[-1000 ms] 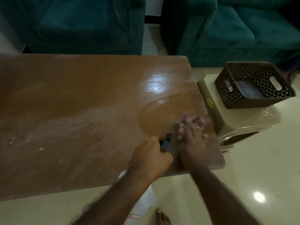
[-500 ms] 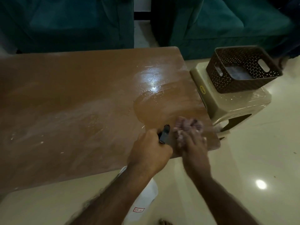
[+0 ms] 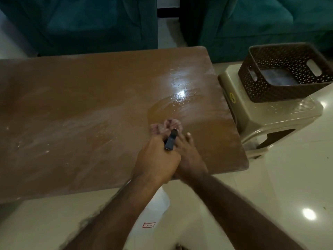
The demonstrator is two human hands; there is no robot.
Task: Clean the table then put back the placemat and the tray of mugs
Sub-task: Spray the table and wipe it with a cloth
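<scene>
The brown wooden table (image 3: 90, 105) is streaked with pale wet smears, and a wiped glossy patch shines near its right end. My right hand (image 3: 191, 159) presses a bunched pinkish cloth (image 3: 167, 125) flat on the tabletop near the front right corner. Right beside it, partly overlapping it, my left hand (image 3: 156, 159) grips the dark trigger head (image 3: 170, 141) of a white spray bottle (image 3: 155, 210). The bottle's body hangs below the table's front edge.
A dark brown perforated basket (image 3: 281, 91) sits on a beige plastic stool (image 3: 270, 120) right of the table. Teal sofas (image 3: 90, 24) stand behind the table. Glossy pale floor tiles (image 3: 270, 177) lie at the front and right.
My right hand has slid the cloth to the left across the tabletop, now in front of the spray nozzle. The left hand still holds the bottle in much the same place.
</scene>
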